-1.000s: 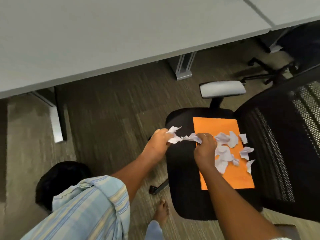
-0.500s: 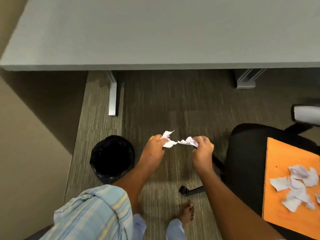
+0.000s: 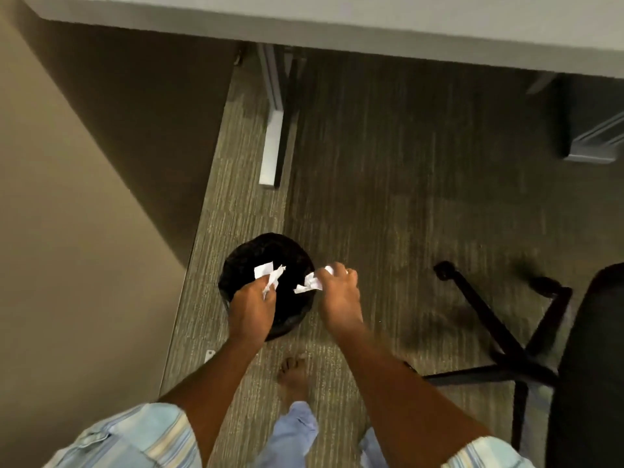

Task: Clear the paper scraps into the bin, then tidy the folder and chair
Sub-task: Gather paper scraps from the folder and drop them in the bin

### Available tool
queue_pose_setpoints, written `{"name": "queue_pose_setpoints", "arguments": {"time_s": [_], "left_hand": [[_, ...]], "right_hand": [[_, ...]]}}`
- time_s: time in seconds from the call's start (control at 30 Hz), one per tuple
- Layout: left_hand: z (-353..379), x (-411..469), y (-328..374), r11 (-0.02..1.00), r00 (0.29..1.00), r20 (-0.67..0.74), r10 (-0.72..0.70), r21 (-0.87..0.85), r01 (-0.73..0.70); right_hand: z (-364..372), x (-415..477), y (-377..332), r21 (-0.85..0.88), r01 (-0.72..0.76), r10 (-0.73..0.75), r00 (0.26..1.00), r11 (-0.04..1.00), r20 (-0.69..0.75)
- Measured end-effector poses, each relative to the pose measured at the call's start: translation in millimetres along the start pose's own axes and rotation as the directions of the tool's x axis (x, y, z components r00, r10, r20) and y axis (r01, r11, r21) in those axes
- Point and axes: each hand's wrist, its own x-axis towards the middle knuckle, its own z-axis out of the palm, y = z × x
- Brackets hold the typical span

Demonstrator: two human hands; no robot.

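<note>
A round black bin [image 3: 250, 251] lined with a dark bag stands on the carpet by the wall. My left hand [image 3: 251, 307] hovers directly over its opening, fingers pinched on white paper scraps [image 3: 268, 273]. My right hand [image 3: 339, 295] is at the bin's right rim, closed on more white scraps [image 3: 310, 282]. The black office chair [image 3: 587, 366] shows only at the right edge, with its star base [image 3: 499, 349] on the floor. The orange folder is out of view.
A grey desk [image 3: 371, 18] spans the top, its metal legs [image 3: 271, 130] standing on the carpet behind the bin. A beige wall [image 3: 67, 265] runs along the left. My bare foot [image 3: 293, 376] is just below the bin. A small white bit [image 3: 209, 354] lies by the wall.
The view has swung left, away from the chair and folder. Both hands carried the scraps leftward and now hang over the bin, slightly apart from each other.
</note>
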Motion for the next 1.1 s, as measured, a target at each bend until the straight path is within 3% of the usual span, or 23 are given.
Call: {"name": "queue_pose_setpoints", "arguments": {"time_s": [0.3, 0.57, 0.87, 1.1], "left_hand": [[38, 46, -70, 0.990, 0.988, 0.073, -0.137, 0.031, 0.135], [56, 74, -96, 0.961, 0.958, 0.076, -0.275, 0.007, 0.275], [61, 88, -118, 0.973, 0.959, 0.187, -0.214, -0.048, 0.226], [54, 78, -128, 0.985, 0.979, 0.110, -0.171, -0.010, 0.173]], "right_hand": [[76, 51, -17, -0.144, 0.070, -0.052, 0.991, 0.987, 0.124], [119, 77, -17, -0.145, 0.077, -0.053, 0.986, 0.987, 0.160], [152, 86, -23, 0.127, 0.043, -0.079, 0.952, 0.991, 0.297], [143, 80, -26, 0.134, 0.045, -0.078, 0.963, 0.990, 0.259]]}}
